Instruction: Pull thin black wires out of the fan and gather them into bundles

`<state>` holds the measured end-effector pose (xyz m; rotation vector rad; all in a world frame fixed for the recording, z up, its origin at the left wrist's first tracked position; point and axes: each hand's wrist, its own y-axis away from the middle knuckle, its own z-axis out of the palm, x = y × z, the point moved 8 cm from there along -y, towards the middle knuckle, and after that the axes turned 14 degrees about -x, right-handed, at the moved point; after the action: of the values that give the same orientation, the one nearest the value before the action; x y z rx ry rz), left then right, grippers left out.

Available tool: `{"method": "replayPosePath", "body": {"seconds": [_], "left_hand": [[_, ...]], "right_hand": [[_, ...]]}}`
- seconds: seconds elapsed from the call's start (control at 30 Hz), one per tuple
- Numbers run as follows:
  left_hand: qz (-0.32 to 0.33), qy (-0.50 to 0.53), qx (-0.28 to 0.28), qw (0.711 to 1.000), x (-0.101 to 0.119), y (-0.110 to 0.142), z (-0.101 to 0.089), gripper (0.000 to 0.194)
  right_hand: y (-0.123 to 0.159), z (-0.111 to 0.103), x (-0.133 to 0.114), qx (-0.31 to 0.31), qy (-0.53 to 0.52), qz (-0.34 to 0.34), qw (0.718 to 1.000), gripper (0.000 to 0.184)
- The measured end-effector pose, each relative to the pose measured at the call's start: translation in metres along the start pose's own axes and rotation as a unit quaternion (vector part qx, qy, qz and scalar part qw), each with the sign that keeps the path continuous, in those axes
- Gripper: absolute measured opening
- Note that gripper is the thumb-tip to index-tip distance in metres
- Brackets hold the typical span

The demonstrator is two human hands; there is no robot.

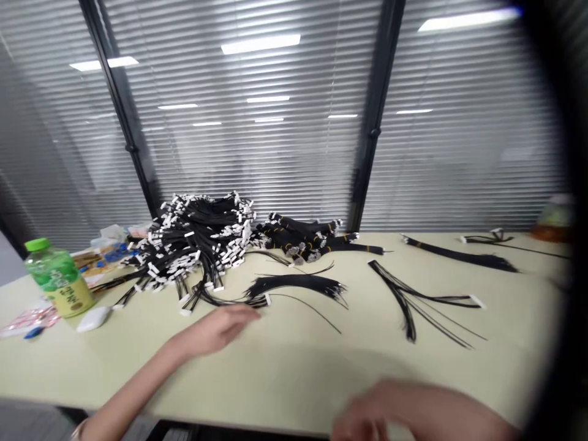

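My left hand (223,329) reaches over the table, its fingers loosely stretched to the right with nothing visible in them. Just beyond its fingertips lies a black cable with a white connector (268,299); whether they touch is unclear. My right hand (381,409) is blurred at the lower edge, its fingers bent downward and partly cut off. A bundle of black wires (296,283) lies in front of my left hand. Farther right, a branching wire harness (397,288) with white connectors is spread on the table.
A big heap of black cables with white connectors (197,239) covers the table's back left. Beside it are taped wire bundles (307,236). A green-capped bottle (59,278) and a white computer mouse (94,318) stand left. Another long bundle (459,252) lies back right, before window blinds (257,141).
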<state>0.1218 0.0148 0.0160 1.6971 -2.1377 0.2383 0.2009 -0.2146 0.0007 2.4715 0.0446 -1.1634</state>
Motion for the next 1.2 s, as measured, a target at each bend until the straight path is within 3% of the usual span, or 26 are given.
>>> {"method": "replayPosePath", "body": {"seconds": [0.07,0.13,0.17,0.23,0.33,0.47,0.63,0.77,0.97,1.2], "left_hand": [[-0.052,0.011,0.061,0.997,-0.027,-0.022,-0.013,0.035],[-0.078,0.01,0.081,0.994,-0.045,-0.047,-0.011,0.039],[-0.088,0.012,0.09,0.992,-0.05,-0.059,-0.008,0.036],[-0.098,0.026,0.111,0.989,-0.052,-0.078,-0.001,0.026],[-0.092,0.069,0.149,0.982,-0.041,-0.096,0.004,0.018],[-0.068,0.153,0.19,0.967,-0.027,-0.098,0.006,0.019],[-0.046,0.306,0.126,0.942,-0.038,-0.098,0.027,0.03],[-0.044,0.412,0.093,0.905,-0.051,-0.098,0.038,0.036],[-0.038,0.482,0.108,0.868,-0.058,-0.097,0.039,0.038],[-0.035,0.506,0.098,0.856,-0.057,-0.095,0.04,0.035]], "right_hand": [[-0.025,-0.043,0.007,0.066,0.043,-0.015,0.997,0.035],[-0.048,-0.09,0.022,0.223,0.142,0.015,0.964,0.036],[-0.059,-0.104,0.033,0.268,0.196,0.048,0.942,0.035],[-0.084,-0.113,0.056,0.278,0.238,0.088,0.926,0.031],[-0.098,-0.11,0.078,0.284,0.245,0.097,0.922,0.02],[-0.092,-0.103,0.087,0.3,0.228,0.095,0.921,0.014],[-0.086,-0.102,0.099,0.35,0.129,0.072,0.925,0.016],[-0.081,-0.104,0.11,0.389,-0.029,0.041,0.92,0.01],[-0.082,-0.108,0.107,0.385,-0.282,-0.099,0.873,0.031],[-0.102,-0.093,0.112,0.29,-0.462,-0.187,0.817,0.022]]}}
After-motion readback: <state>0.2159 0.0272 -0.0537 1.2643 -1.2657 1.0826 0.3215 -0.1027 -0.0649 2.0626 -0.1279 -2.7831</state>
